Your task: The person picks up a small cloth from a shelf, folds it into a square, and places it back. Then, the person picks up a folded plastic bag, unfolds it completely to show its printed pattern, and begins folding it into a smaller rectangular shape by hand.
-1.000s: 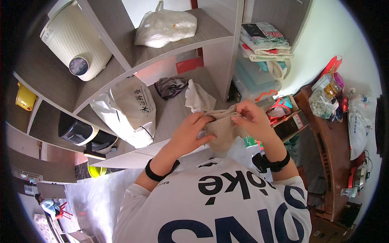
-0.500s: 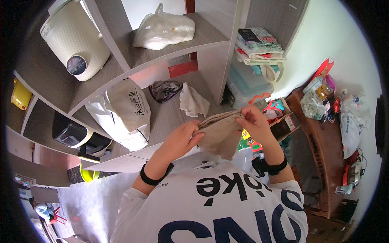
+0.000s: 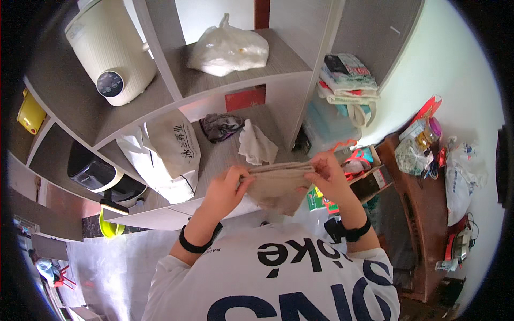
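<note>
A folded beige-brown cloth (image 3: 279, 191) hangs in front of me, stretched between my two hands. My left hand (image 3: 227, 187) pinches its upper left corner between thumb and fingers. At the upper right corner, my right hand (image 3: 327, 172) grips the cloth the same way. Several layers show along its top edge, and the lower part hangs loose. Just beyond, on the shelf, lies a crumpled pale cloth (image 3: 257, 143), with a dark grey bunched cloth (image 3: 221, 127) beside it.
A white fabric bag (image 3: 166, 155) stands on the shelf to the left. Above are a cream appliance (image 3: 110, 59) and a white plastic bag (image 3: 230, 52). On the right, an open cardboard box (image 3: 375, 179) sits near a brown wooden table (image 3: 409, 214) carrying bags and jars.
Both hands have come slightly lower and to the left with the cloth. Its top edge, tilted before, is now nearly level and pulled straighter. The view has shifted a little.
</note>
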